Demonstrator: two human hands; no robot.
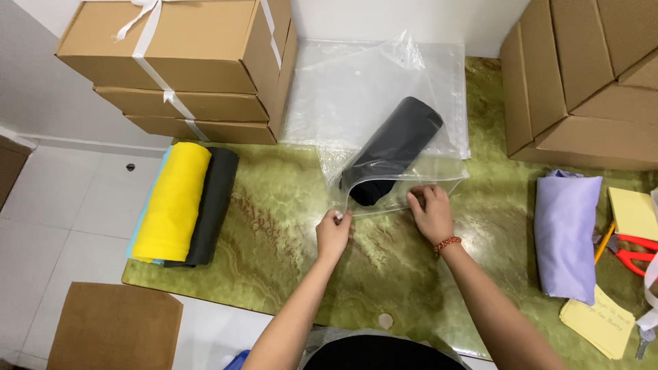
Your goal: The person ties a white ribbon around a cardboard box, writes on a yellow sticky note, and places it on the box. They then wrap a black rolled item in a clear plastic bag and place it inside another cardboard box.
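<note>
Starting far left: brown carton [113,325] on the floor below the table edge. Green marble table [288,226] holds, at its left end, a yellow fabric roll [173,202] lying w/ a black fabric roll [212,205] touching its right side, pale blue cloth under both. Behind them, stacked cardboard boxes [185,65] tied w/ white ribbon.

Centre: clear plastic bag [384,103] lies flat; inside it a rolled black cloth [394,147], tilted, its lower end at the bag mouth. Left hand [333,233] pinches the bag's open edge at the left corner; right hand [430,209] fingers closed on the same edge further right.

Right: more cardboard boxes [582,75] at back, lilac fabric roll [565,233] well apart from the bag, then yellow paper notes [603,322], red scissors [634,250] at the edge.
</note>
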